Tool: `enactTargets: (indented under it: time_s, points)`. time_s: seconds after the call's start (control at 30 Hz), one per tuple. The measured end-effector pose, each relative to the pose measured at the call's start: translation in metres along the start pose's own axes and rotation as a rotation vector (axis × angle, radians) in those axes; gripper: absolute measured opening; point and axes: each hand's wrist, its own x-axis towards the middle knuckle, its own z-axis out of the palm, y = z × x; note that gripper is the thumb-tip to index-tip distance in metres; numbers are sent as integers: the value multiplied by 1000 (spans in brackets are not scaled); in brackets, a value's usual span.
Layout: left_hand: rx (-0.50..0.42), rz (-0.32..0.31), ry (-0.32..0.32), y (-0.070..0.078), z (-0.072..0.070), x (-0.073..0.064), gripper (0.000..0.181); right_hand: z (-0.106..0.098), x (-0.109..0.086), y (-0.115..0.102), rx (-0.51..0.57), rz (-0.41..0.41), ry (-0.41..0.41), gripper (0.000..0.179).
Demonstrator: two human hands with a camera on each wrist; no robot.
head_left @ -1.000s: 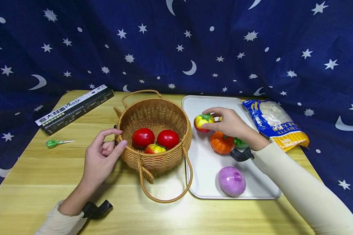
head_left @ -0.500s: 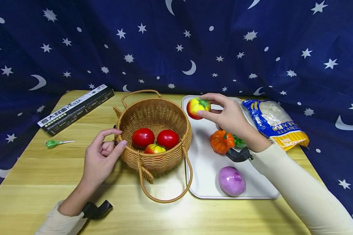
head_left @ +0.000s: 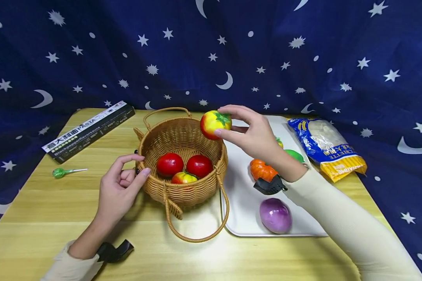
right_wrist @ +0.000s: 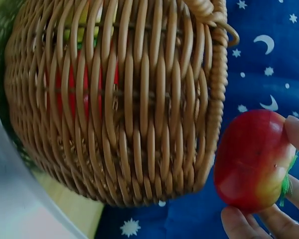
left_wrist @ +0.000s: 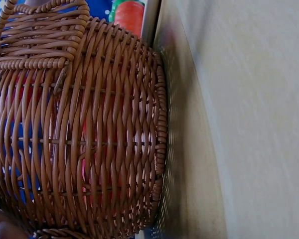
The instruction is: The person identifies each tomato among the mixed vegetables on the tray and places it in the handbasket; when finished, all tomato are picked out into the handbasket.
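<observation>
A wicker basket (head_left: pixel 186 197) stands mid-table with its lid handles spread. Inside lie two red, smooth, oval fruits (head_left: pixel 170 164) and a red-and-yellow tomato (head_left: pixel 184 178). My left hand (head_left: pixel 121 187) pinches the basket's left rim between thumb and forefinger. Another red-and-yellow tomato (head_left: pixel 214 124), with a green star-shaped top, is held in the fingertips of my right hand (head_left: pixel 254 134), at the basket's back-right rim. In the right wrist view, this tomato (right_wrist: pixel 254 159) is just outside the woven wall (right_wrist: pixel 134 99). The left wrist view shows mostly the basket side (left_wrist: pixel 99 134).
A white tray (head_left: pixel 242 210) on the right bears an orange pumpkin (head_left: pixel 261 170), a purple onion (head_left: pixel 276 216) and a partly hidden green vegetable (head_left: pixel 295 155). Beside it lies a blue-and-yellow pasta bag (head_left: pixel 327 146). At left are a black pasta box (head_left: pixel 89 130) and a green lollipop (head_left: pixel 59 173).
My right hand has lifted the tomato off the tray and carried it left to the basket's rim. The left hand keeps its place on the basket.
</observation>
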Motion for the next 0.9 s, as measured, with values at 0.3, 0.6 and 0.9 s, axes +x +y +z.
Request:
enactTargets:
  time_s: [0.3,0.6,0.9]
  points:
    - [-2,-3,4,2,0,0,36,22,6,2,-24,-62,-50,44]
    - [2,-17,1,2,0,0,36,46,15,2,-73,-54,-154,47]
    - [2,-15,4,2,0,-1,36,67,25,1,-267,-127,-227,47]
